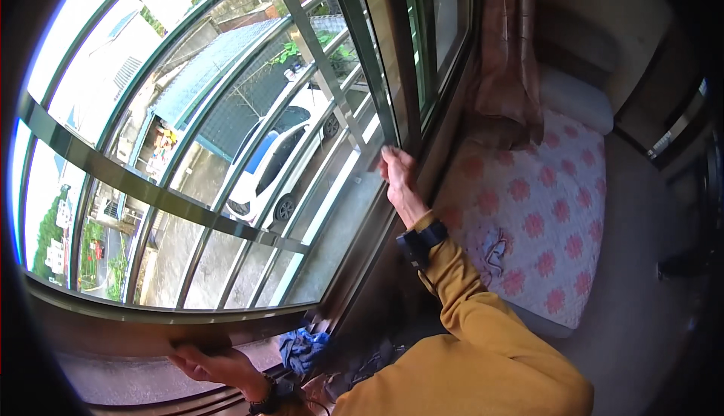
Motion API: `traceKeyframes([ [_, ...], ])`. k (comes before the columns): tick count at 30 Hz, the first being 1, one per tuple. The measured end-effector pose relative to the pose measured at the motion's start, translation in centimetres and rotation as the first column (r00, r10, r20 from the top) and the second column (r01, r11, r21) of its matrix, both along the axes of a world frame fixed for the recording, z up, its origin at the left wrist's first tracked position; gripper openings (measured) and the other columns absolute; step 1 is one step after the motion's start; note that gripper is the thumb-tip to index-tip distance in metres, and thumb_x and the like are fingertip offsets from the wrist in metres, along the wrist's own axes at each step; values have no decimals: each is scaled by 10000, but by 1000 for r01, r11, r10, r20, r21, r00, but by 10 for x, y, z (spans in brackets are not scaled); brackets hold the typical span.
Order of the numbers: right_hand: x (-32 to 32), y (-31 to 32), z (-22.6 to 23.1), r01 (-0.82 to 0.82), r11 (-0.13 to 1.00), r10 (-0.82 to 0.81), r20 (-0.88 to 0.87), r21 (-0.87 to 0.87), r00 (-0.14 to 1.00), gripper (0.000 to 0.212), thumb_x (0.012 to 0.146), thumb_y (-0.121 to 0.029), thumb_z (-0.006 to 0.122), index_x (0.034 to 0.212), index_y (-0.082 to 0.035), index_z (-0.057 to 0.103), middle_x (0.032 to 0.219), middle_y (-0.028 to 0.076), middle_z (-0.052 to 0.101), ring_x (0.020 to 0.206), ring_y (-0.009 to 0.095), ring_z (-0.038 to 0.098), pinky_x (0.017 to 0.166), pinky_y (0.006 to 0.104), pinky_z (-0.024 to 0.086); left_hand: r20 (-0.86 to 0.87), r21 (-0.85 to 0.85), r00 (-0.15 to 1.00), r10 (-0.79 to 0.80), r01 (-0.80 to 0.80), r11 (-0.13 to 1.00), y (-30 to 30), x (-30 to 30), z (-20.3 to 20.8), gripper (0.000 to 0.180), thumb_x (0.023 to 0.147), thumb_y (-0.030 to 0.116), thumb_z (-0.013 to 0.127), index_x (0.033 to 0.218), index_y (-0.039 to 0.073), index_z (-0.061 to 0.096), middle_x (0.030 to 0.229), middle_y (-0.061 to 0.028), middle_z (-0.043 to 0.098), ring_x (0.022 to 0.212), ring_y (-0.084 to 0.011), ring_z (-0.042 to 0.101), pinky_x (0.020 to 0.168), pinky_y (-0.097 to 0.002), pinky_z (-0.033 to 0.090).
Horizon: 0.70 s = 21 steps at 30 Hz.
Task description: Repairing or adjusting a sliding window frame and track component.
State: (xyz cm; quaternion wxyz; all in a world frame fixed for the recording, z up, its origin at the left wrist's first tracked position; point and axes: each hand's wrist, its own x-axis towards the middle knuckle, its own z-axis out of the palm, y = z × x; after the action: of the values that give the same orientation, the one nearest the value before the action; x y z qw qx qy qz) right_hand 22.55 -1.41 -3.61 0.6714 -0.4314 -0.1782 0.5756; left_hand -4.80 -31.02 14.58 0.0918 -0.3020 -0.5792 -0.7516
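Observation:
A brown-framed sliding window sash (249,325) with a large glass pane fills the left half of the view, its lower rail tilted above the sill track. My right hand (397,174) is closed around the sash's right upright edge. Against the lower rail, my left hand (215,365) bears the sash from below, thumb and fingers partly hidden by the rail. Both wrists wear dark bands. A crumpled blue cloth (303,349) lies by the sill, between my left hand and my body.
Metal security bars (158,193) stand beyond the glass, with a white car (283,152) parked outside. On the right are a pinkish-brown curtain (509,54) and a bed with a flower-patterned sheet (554,227). A thin cord (495,250) lies on the bed.

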Motion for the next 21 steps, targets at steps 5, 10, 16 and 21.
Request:
traceKeyframes([
  [5,0,-4,-36,-43,985,40,-18,-166,999,161,901,-187,599,768,-98,583,609,-30,526,500,70,479,450,213,386,28,36,997,70,-71,997,-6,-8,-3,588,935,386,549,1342,-24,440,1253,-160,531,1043,-253,542,896,-372,453],
  [10,-8,-8,-47,-16,981,11,-28,-196,1000,140,904,-191,601,807,-92,590,611,-27,533,494,69,481,440,208,385,13,51,988,156,-156,986,-7,0,7,570,951,397,512,1321,-32,450,1259,-157,520,1049,-268,542,918,-393,447],
  [16,-12,-18,-28,-43,992,42,-10,-115,999,153,907,-185,608,815,-66,588,620,-22,541,505,64,478,458,208,391,-67,-14,966,251,-252,968,-29,-31,-7,582,981,444,391,1286,-47,463,1260,-178,513,1064,-281,537,935,-402,442],
  [21,-25,-22,52,-70,981,68,15,179,998,111,909,-144,607,811,-90,600,620,-43,536,537,48,455,513,191,372,-254,-1,938,236,-244,970,-33,-26,0,610,996,452,327,1274,-74,459,1252,-196,510,1061,-287,535,934,-407,440],
])
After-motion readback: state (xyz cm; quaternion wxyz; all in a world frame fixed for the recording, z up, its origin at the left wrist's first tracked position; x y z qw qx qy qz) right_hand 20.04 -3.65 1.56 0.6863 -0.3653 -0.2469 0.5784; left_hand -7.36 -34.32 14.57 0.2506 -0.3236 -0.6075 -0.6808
